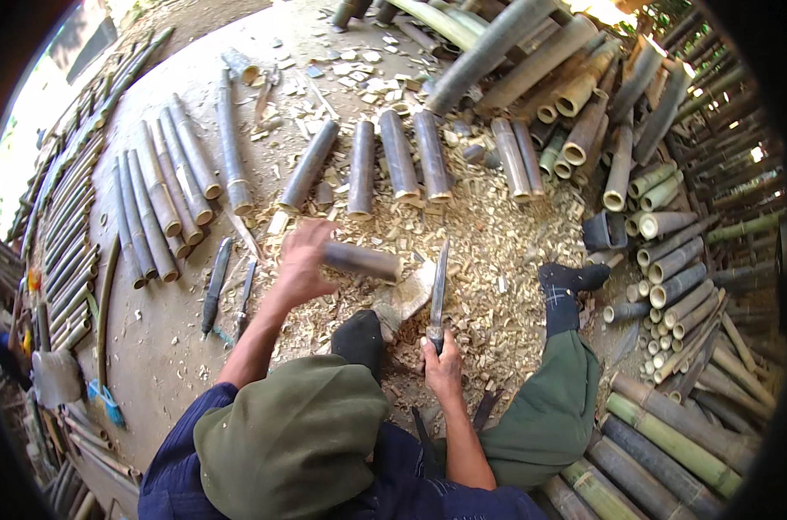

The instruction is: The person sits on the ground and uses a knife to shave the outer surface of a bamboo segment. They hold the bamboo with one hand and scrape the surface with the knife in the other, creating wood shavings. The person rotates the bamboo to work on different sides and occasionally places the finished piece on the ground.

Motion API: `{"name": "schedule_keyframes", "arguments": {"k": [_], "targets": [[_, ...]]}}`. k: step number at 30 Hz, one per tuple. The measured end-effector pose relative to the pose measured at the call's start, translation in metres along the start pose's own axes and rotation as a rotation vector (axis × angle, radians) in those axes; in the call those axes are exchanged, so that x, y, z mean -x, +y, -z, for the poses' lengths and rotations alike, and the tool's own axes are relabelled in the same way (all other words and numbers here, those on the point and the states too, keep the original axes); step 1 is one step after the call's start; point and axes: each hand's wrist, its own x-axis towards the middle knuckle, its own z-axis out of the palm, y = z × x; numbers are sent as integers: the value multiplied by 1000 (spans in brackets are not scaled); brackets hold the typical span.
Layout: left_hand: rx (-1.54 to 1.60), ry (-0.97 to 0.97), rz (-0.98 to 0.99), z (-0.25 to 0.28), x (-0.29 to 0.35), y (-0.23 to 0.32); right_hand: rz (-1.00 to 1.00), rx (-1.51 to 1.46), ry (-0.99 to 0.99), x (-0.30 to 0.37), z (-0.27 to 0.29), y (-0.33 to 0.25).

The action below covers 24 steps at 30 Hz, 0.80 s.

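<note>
My left hand point(303, 264) is slightly blurred, its fingers spread apart at the left end of a short dark bamboo section point(365, 261). That section lies crosswise, its cut right end close to a pale wooden block point(408, 293). I see no grip round it, though whether the fingers touch it is unclear. My right hand point(444, 368) is closed round the handle of a long knife point(438, 290), whose narrow blade points away from me, just right of the block. Beyond my hands, several cut bamboo sections point(398, 156) lie in a row.
Wood chips point(497, 251) cover the ground between my dark-socked feet point(359, 336). Two more blades point(217, 286) lie left of my left forearm. Several bamboo lengths point(163, 186) rest farther left. Stacked bamboo point(671, 286) crowds the right side, with a dark container point(605, 231) beside it.
</note>
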Motion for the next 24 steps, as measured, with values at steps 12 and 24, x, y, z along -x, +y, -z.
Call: {"name": "schedule_keyframes", "arguments": {"k": [12, 24], "targets": [[279, -64, 11, -24, -54, -5, -180, -520, -78, 13, 2, -27], [1510, 251, 229, -21, 7, 52, -198, -519, -27, 24, 27, -46]]}}
